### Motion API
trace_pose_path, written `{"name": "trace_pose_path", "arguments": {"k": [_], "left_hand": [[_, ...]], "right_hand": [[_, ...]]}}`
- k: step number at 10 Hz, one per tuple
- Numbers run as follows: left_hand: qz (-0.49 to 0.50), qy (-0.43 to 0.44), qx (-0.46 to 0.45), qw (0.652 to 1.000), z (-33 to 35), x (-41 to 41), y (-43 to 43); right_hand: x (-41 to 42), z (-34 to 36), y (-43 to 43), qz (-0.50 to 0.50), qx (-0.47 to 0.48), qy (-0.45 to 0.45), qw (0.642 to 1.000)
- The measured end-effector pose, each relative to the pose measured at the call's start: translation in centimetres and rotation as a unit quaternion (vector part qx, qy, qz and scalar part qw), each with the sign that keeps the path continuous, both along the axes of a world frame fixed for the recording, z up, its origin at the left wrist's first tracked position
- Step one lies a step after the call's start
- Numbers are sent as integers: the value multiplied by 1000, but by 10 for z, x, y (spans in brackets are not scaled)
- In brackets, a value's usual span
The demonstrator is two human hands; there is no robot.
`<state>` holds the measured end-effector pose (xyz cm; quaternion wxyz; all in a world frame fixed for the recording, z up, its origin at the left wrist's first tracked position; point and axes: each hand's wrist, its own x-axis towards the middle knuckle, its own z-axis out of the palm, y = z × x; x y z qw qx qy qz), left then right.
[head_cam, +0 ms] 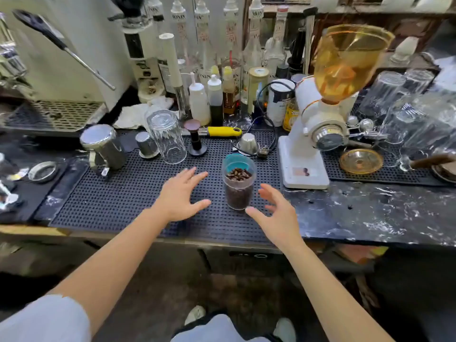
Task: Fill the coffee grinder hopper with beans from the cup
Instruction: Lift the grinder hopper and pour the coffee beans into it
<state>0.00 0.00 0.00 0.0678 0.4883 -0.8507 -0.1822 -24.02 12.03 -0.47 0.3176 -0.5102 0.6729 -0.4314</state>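
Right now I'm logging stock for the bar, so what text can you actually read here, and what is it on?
"MONIN": on the necks and lower labels of the syrup bottles at the back, cut off on several.
White can: dark label, print too blurred to read.
Yellow jar: label unreadable.
White grinder base sticker: no legible text.
Cup of beans: no text.

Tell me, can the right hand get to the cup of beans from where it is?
Probably yes. The right hand hovers open just right of the cup of beans, with bare mat around and nothing between them.
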Motion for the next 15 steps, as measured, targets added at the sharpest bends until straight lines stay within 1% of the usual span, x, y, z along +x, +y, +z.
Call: {"name": "trace_pose_path", "arguments": {"k": [1, 2, 3, 5, 6, 7, 8, 9, 10, 11, 12, 13, 14, 15], "left_hand": [[-33, -105, -7, 994, -22, 17, -30], [-56, -132, -4, 990, -42, 22, -37], [-53, -149, -31, 987, -54, 27, -42], [-63, -171, -10, 983, -53, 25, -40], [-84, -213, 33, 973, -48, 20, -46], [-90, -301, 121, 942, -36, 9, -58], [-101, -409, 193, 886, -7, -17, -71], [-130, -465, 275, 832, 39, -47, -87], [-99, -381, 352, 850, 89, -78, -101], [-111, -191, 293, 930, 133, -125, -109], [-129, 123, 191, 965, 170, -180, -105], [-104, 328, 177, 922, 185, -234, -89], [-54, 427, 172, 886, 173, -273, -70], [6, 496, 133, 858, 161, -295, -60]], "right_hand": [[39, -5, -23, -69, 14, -16, 997], [64, -9, -37, -152, 32, -38, 987], [77, -10, -47, -216, 27, -21, 976], [81, -13, -43, -255, -12, -18, 967], [76, -3, -32, -285, -24, -24, 958], [59, 17, -25, -320, -66, -28, 945], [29, 43, -14, -335, -127, -30, 933], [-9, 69, -8, -335, -178, -19, 925], [-56, 92, -5, -324, -204, 7, 924], [-107, 114, -7, -318, -233, 32, 919], [-152, 138, -14, -293, -261, 46, 919], [-193, 163, -25, -248, -276, 62, 927], [-218, 184, -39, -210, -279, 69, 934], [-233, 200, -55, -184, -291, 111, 932]]}}
